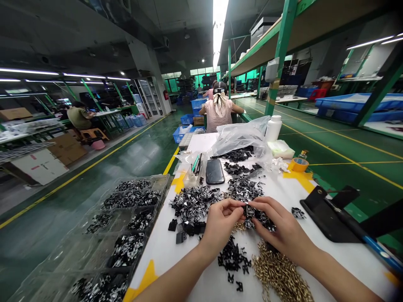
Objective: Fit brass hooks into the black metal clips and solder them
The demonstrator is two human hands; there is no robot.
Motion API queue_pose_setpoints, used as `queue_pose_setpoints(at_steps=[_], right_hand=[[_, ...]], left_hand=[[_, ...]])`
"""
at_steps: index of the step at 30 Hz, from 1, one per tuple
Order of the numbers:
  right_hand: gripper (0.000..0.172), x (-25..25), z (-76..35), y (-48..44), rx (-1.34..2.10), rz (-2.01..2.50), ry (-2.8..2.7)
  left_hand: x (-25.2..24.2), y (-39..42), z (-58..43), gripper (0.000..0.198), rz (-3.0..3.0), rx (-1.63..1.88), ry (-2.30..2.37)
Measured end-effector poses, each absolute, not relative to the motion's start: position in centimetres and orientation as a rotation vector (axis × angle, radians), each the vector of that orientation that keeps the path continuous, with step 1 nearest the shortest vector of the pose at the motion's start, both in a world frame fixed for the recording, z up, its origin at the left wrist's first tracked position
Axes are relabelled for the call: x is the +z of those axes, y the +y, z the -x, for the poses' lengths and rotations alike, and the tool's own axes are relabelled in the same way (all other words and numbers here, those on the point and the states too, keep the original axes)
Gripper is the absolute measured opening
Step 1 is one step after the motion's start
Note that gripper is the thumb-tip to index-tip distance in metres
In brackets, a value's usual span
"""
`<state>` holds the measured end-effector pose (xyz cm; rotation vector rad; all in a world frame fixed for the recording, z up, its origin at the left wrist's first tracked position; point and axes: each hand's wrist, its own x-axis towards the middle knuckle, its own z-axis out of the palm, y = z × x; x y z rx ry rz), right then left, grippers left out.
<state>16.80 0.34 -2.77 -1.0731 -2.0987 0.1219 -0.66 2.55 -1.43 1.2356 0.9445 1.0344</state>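
Note:
My left hand (220,224) and my right hand (280,226) meet over the white table (315,260), fingertips pinched together on a small black part (245,208). The right hand also cups a cluster of black and silver parts (262,218). A heap of black and silver parts (195,203) lies just beyond the left hand. Small black clips (231,256) sit between my wrists. A pile of brass-coloured parts (280,274) lies under my right forearm.
Clear trays of parts (126,226) stand at the left. A dark phone (214,171), a plastic bag of parts (241,142), a white bottle (273,128) and a tape roll (298,165) lie farther back. A black tool (330,214) lies right. A seated person (219,111) works ahead.

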Motion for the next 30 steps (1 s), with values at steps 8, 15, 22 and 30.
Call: queue_pose_setpoints(at_steps=[8,15,22,30], right_hand=[[0.032,-2.82,-16.78,0.28,0.106,1.056,-2.085],[0.031,-2.64,-16.75,0.18,0.133,1.026,-2.042],[0.031,-2.39,-16.80,0.18,0.190,1.007,-2.035],[0.033,-2.35,-16.87,0.05,0.192,1.026,-2.049]], left_hand=[[-1.22,2.48,0.69,0.013,-1.204,1.024,0.916],[-1.05,2.18,0.56,0.010,-1.202,1.068,0.897],[-1.05,2.40,0.55,0.011,-1.119,1.001,0.867],[-1.04,2.25,0.44,0.008,-1.169,1.059,0.869]])
